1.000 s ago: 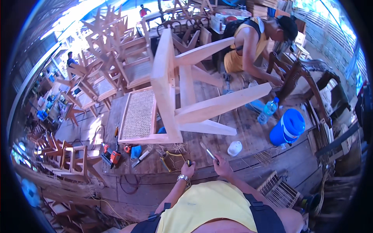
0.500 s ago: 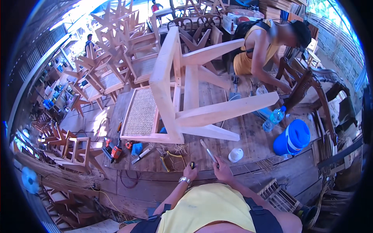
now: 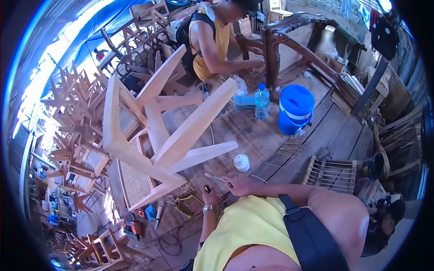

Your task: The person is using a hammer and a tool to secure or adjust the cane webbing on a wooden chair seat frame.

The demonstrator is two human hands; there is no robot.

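My left hand point(image 3: 209, 195) is closed on a small yellow-and-black tool point(image 3: 207, 189), its exact kind unclear. My right hand point(image 3: 237, 185) grips a slim silver tool point(image 3: 217, 177), pointing left. Ahead, a pale unfinished wooden chair frame point(image 3: 180, 135) lies tipped with its legs up, by a woven cane panel point(image 3: 133, 181). Below it are yellow-handled pliers point(image 3: 184, 203) and loose strands point(image 3: 186, 186). A white bottle point(image 3: 241, 162) stands beyond my right hand.
A co-worker point(image 3: 208, 45) in orange bends over a dark carved chair point(image 3: 271, 63). Nearby are a blue cooler point(image 3: 296, 108) and water bottle point(image 3: 261, 101). Power tools point(image 3: 134, 226) lie lower left, stacked chairs point(image 3: 77, 135) behind, a slatted crate point(image 3: 330, 171) to the right.
My view has swung right, shifting the scene left and tilting it. My right hand's tool now points more sideways, toward the left. Both hands still hold their tools.
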